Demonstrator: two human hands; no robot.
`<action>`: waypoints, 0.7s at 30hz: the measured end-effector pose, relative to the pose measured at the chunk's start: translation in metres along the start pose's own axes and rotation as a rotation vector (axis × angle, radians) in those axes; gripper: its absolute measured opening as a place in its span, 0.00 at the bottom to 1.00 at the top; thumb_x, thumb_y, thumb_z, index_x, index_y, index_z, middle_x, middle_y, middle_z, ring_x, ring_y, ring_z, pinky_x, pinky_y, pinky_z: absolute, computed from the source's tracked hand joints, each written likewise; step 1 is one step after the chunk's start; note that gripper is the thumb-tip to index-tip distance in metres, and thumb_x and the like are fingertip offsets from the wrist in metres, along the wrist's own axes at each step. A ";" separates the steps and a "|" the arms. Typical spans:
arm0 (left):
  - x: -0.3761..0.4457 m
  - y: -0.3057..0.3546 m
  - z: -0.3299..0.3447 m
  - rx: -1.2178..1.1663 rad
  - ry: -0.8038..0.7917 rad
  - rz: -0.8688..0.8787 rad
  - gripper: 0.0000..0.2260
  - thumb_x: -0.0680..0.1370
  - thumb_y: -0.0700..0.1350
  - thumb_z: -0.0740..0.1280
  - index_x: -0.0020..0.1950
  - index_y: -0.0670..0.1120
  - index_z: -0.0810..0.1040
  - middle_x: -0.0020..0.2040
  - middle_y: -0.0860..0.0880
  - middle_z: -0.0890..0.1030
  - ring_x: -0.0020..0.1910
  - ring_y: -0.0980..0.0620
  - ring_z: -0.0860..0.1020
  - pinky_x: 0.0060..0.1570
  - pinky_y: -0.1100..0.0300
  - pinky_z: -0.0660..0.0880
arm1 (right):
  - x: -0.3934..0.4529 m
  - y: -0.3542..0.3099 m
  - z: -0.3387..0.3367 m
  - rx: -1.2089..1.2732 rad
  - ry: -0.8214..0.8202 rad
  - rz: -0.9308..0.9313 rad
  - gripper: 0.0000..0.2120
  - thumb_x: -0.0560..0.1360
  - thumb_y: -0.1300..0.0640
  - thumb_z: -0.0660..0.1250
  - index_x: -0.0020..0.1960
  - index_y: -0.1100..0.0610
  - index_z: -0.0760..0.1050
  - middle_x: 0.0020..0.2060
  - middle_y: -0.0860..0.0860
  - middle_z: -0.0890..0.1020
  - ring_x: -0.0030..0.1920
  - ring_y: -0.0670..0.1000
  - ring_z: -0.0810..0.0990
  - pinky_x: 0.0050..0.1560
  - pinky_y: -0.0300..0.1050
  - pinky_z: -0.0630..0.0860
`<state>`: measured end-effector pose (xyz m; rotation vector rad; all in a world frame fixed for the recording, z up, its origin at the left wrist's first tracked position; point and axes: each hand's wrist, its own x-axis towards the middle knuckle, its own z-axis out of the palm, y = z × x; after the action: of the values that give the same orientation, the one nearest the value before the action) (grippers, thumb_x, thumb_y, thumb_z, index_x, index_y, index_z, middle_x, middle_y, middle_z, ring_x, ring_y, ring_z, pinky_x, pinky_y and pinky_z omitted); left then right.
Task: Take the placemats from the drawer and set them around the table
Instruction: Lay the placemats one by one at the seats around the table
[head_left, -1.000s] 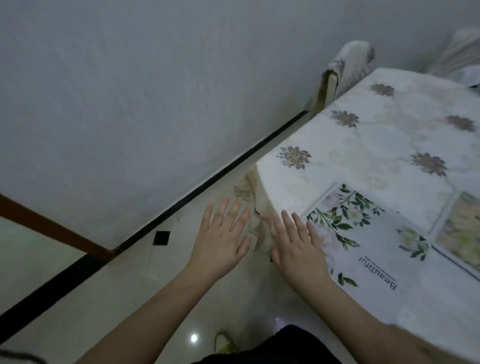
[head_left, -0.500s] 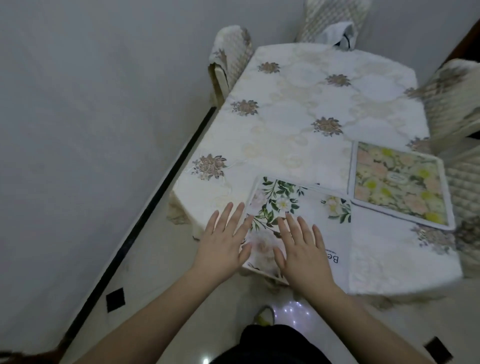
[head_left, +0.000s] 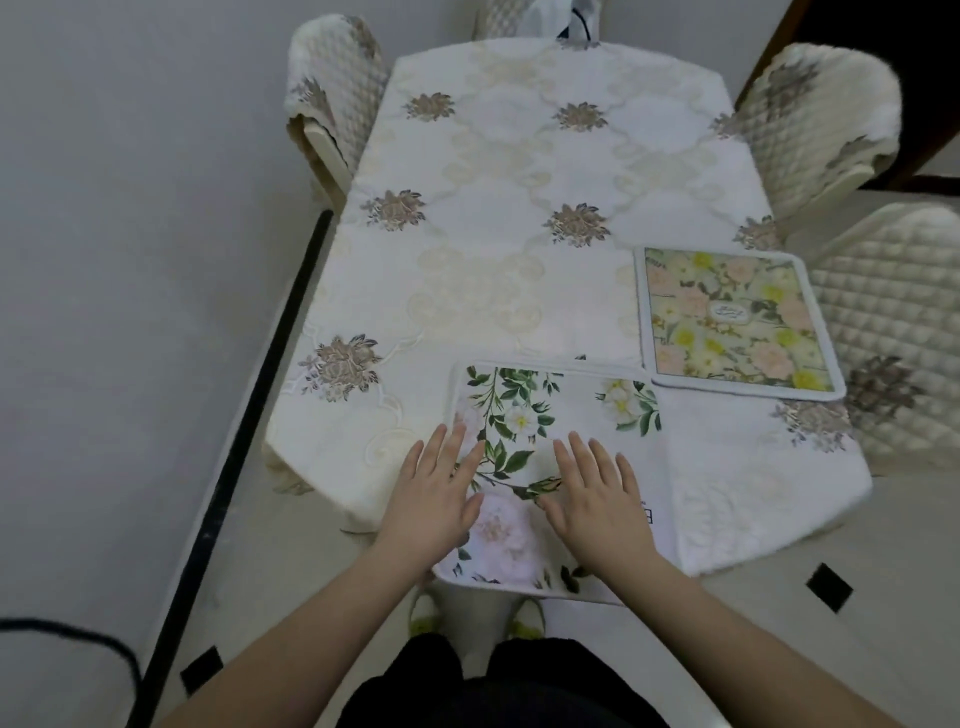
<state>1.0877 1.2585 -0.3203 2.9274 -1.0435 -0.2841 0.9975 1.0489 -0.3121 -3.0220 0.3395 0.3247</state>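
Green mat (head_left: 550, 415) lies flat on the desk (head_left: 493, 249) at the near edge, directly under and ahead of both hands, its near border hanging slightly past the desk edge toward the person. It's roughly square, so no strong long axis; its edges sit a bit skewed to the desk edge, turned slightly clockwise. Left hand (head_left: 434, 496) sits on the mat's left border, fingers half on the mat and half on the cloth. Right hand (head_left: 597, 496) is fully on the mat, right of centre. Both are about equally near; the left one owns the left edge, the right one the middle. Both hands are flat, fingers straight and slightly spread, palms down, gripping nothing. Whether they press or just rest on the mat, can't tell. Forearms come in from the near side, converging slightly. Second mat (head_left: 727, 319), pink and yellow floral, lies at the right side of the desk, its near-left corner touching or just overlapping the green mat's far-right corner; can't tell which. Judgement: the current step is squaring up the green mat; a small push far and a slight counter-clockwise twist would seat it on the desk. Left and far sides have no mats yet. Chairs (head_left: 332, 104) stand on the left, far and right sides.
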 end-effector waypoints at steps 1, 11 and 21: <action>0.004 -0.004 0.004 -0.005 -0.021 0.023 0.28 0.77 0.58 0.54 0.72 0.47 0.73 0.75 0.41 0.70 0.72 0.39 0.70 0.67 0.41 0.70 | 0.001 0.002 0.004 -0.003 -0.020 0.021 0.34 0.74 0.36 0.53 0.73 0.56 0.70 0.70 0.55 0.73 0.69 0.59 0.73 0.68 0.61 0.67; 0.039 -0.043 0.016 0.005 -0.077 0.265 0.28 0.74 0.60 0.60 0.68 0.47 0.78 0.71 0.38 0.74 0.68 0.36 0.74 0.61 0.40 0.74 | -0.006 0.018 0.013 0.126 -0.140 0.334 0.47 0.73 0.28 0.58 0.80 0.50 0.41 0.80 0.49 0.44 0.79 0.53 0.43 0.77 0.55 0.42; 0.042 -0.043 0.022 -0.175 -0.154 0.112 0.30 0.81 0.59 0.61 0.80 0.56 0.55 0.79 0.31 0.45 0.79 0.34 0.45 0.76 0.44 0.52 | -0.011 0.036 0.012 0.313 -0.121 0.619 0.57 0.64 0.29 0.70 0.80 0.48 0.41 0.79 0.56 0.41 0.79 0.57 0.42 0.76 0.57 0.42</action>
<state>1.1423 1.2662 -0.3526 2.7161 -1.1327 -0.5732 0.9764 1.0176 -0.3239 -2.5094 1.1885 0.4375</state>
